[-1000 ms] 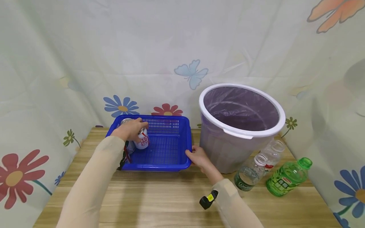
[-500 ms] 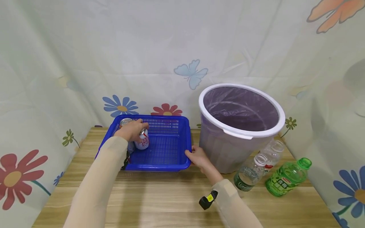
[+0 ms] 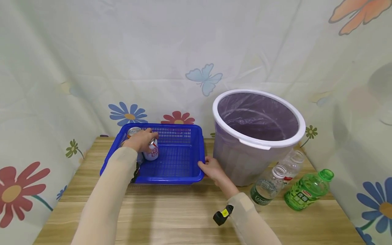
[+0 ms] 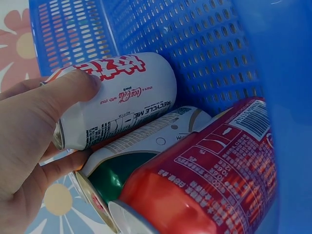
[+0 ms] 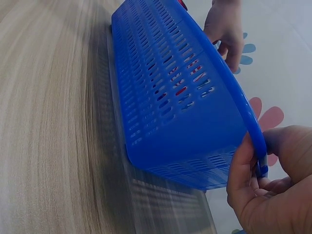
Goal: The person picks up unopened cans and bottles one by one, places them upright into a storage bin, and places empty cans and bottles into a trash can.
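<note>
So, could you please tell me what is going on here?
A person's left hand grips a white cylindrical metal can inside a blue perforated plastic basket, next to other cans. The right hand pinches the basket's rim at its right side. Farther right are a round greyish-purple bin with a white rim, a green plastic bottle and two clear ones.

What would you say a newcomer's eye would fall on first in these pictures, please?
Probably the large white-rimmed trash bin, right of centre on the wood-grain table. Next comes the bright blue perforated basket to its left, where the left hand has a white Coca-Cola can in its grip and the right hand pinches the basket's rim. The vivid green plastic bottle near the table's right edge also catches the eye.
</note>
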Tool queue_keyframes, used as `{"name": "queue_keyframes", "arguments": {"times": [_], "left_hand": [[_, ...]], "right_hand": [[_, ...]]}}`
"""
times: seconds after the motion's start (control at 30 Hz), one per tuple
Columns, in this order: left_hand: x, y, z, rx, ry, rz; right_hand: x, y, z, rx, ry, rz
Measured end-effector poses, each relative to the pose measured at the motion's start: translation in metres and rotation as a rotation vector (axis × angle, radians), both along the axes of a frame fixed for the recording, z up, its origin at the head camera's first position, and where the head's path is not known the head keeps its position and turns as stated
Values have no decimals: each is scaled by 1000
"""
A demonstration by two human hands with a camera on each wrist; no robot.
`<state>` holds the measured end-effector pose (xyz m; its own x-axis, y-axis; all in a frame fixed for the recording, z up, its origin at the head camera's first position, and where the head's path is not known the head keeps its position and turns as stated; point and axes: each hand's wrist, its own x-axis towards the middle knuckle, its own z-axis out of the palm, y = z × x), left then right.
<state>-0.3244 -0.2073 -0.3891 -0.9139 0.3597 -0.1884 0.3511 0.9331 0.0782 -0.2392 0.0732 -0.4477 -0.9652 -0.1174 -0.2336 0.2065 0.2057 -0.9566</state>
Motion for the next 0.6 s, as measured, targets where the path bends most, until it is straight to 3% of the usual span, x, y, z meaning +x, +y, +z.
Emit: {"name": "queue_keyframes", "arguments": {"times": [0.4, 0.6], "left_hand": [[-5, -1, -3, 2, -12, 1], [-9, 1, -6, 10, 16, -9]], "right_hand": [[-1, -1, -3, 27, 6, -16], [-3, 0, -4, 25, 9, -9]]}}
